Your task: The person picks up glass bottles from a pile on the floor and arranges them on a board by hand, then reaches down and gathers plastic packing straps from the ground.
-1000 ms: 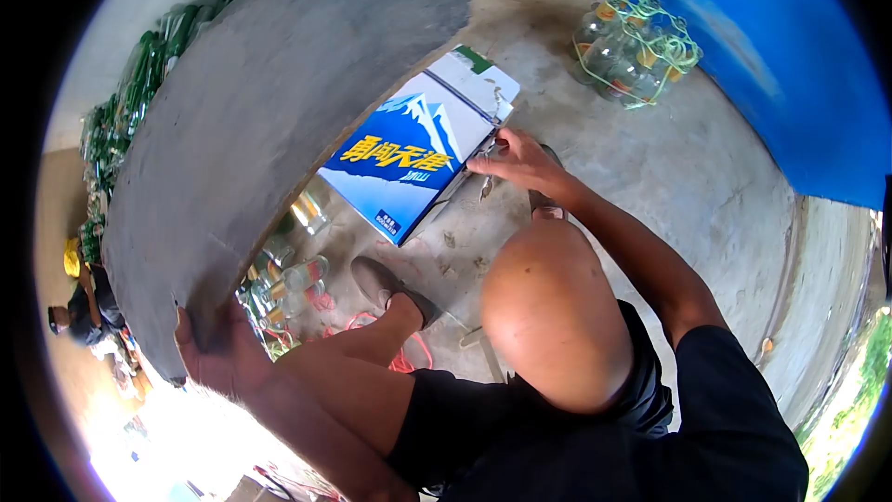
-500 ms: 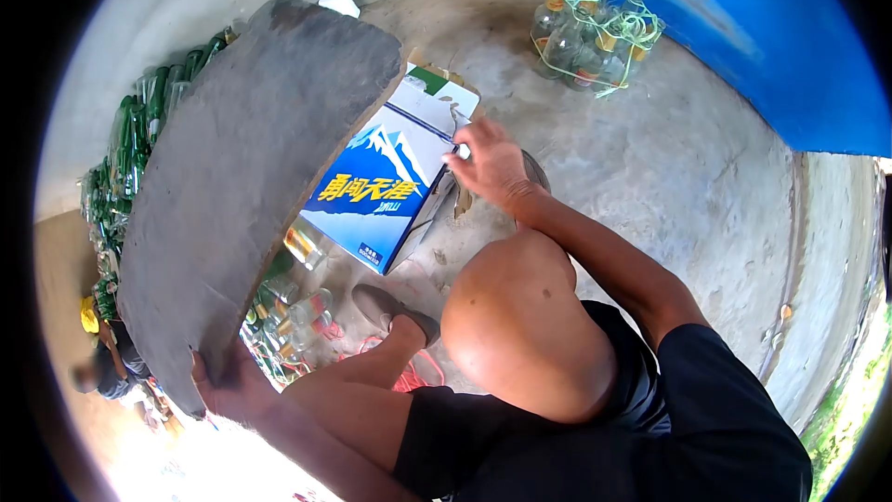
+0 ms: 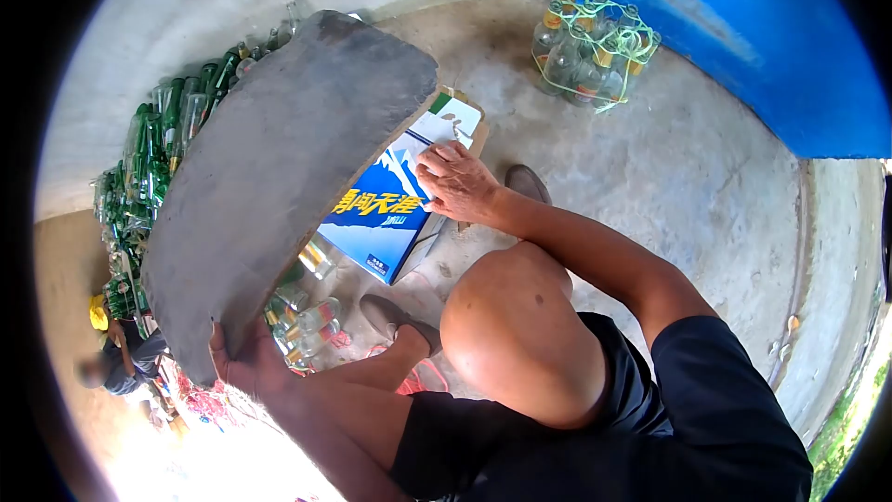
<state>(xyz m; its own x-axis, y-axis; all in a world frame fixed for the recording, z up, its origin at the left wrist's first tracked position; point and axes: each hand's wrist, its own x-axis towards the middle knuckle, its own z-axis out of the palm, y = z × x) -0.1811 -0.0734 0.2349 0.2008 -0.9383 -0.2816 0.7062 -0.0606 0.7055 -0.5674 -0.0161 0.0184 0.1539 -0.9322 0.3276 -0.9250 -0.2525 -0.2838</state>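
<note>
A large dark grey board (image 3: 288,167) with a thin brown edge slants across the left half. My left hand (image 3: 255,367) grips its lower end, thumb on the face and the other fingers mostly hidden. Beside the board's right edge lies a flat blue and white cardboard box (image 3: 376,237) with a mountain picture and yellow lettering. The board covers part of it. My right hand (image 3: 455,181) rests over the box's right edge with curled fingers. A bit of white shows at the fingers; whether it is held or part of the box is unclear.
Green and clear glass bottles (image 3: 153,144) are piled along the left wall. More bottles (image 3: 307,321) lie near my foot. A bundle of clear bottles (image 3: 590,56) tied with green string stands by a blue panel (image 3: 743,37). Another person (image 3: 130,363) is at the far left.
My right hand has moved left and down onto the box, its fingers more curled. The board has shifted right in view with my left hand still on it. The whole view has shifted slightly.
</note>
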